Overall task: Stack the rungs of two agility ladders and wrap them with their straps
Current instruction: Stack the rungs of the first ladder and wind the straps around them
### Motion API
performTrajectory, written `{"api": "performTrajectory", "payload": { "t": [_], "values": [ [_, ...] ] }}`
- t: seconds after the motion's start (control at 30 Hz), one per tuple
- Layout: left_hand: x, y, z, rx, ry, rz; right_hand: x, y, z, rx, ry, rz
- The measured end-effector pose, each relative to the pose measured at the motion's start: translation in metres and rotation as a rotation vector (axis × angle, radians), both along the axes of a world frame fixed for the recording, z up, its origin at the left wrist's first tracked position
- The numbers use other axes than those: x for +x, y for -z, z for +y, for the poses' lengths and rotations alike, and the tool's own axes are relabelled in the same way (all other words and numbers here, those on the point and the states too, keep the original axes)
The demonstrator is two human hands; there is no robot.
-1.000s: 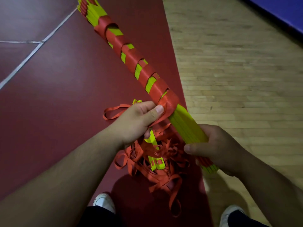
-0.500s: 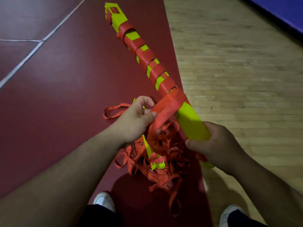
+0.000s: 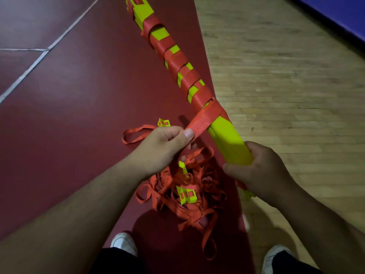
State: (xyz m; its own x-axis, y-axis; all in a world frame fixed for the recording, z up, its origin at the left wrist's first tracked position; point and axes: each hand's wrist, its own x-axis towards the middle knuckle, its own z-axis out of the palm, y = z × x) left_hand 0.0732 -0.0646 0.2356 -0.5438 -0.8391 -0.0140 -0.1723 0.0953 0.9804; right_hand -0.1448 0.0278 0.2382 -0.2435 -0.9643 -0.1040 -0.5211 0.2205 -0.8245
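A bundle of stacked neon-yellow rungs (image 3: pixel 227 133) slants from the top centre down to the lower right, held in the air. An orange strap (image 3: pixel 199 123) spirals round its upper two thirds. My right hand (image 3: pixel 258 171) grips the bare lower end of the bundle. My left hand (image 3: pixel 164 147) pinches the strap between thumb and fingers just left of the bundle, and the strap runs taut from there to the last turn. More orange strap lies in a tangled pile (image 3: pixel 189 196) on the floor beneath, with a few yellow rung ends (image 3: pixel 186 195) poking out.
I stand on a dark red floor (image 3: pixel 69 115) with white lines, beside pale wooden flooring (image 3: pixel 286 76). A blue mat edge (image 3: pixel 339 14) crosses the top right corner. My two shoes (image 3: pixel 124 244) show at the bottom.
The bundle has turned and shifted right. My left hand has pulled the strap out flat and taut to the left after another turn around the rungs.
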Motion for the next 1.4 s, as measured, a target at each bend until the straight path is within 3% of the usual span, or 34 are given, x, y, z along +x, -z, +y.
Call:
{"api": "performTrajectory", "payload": {
  "t": [0.2, 0.4, 0.63, 0.73, 0.87, 1.03, 1.13, 1.23, 1.4],
  "values": [
    [0.001, 0.002, 0.004, 0.083, 0.199, -0.120, -0.001, 0.002, -0.001, -0.016, 0.035, 0.051],
    [0.003, 0.017, 0.005, 0.153, 0.251, -0.229, -0.013, 0.004, -0.006, -0.056, 0.128, 0.076],
    [0.010, 0.030, 0.006, 0.025, 0.357, -0.468, -0.023, 0.002, -0.007, -0.027, 0.209, 0.108],
    [0.009, 0.031, 0.006, -0.009, 0.290, -0.353, -0.021, 0.001, -0.005, -0.004, 0.201, 0.104],
    [0.010, 0.032, 0.004, 0.147, 0.225, -0.179, -0.018, 0.003, -0.006, 0.001, 0.196, 0.100],
    [-0.009, 0.032, 0.002, 0.123, 0.081, -0.198, -0.007, 0.005, -0.003, -0.004, 0.185, 0.115],
    [-0.024, 0.025, -0.001, 0.127, -0.043, -0.054, -0.005, 0.002, 0.000, -0.007, 0.148, 0.187],
    [-0.033, 0.018, 0.000, 0.170, -0.027, 0.021, -0.006, 0.000, 0.003, -0.024, 0.118, 0.283],
    [-0.037, 0.014, 0.005, 0.167, 0.005, 0.035, -0.002, 0.001, 0.006, -0.030, 0.053, 0.437]
  ]
}}
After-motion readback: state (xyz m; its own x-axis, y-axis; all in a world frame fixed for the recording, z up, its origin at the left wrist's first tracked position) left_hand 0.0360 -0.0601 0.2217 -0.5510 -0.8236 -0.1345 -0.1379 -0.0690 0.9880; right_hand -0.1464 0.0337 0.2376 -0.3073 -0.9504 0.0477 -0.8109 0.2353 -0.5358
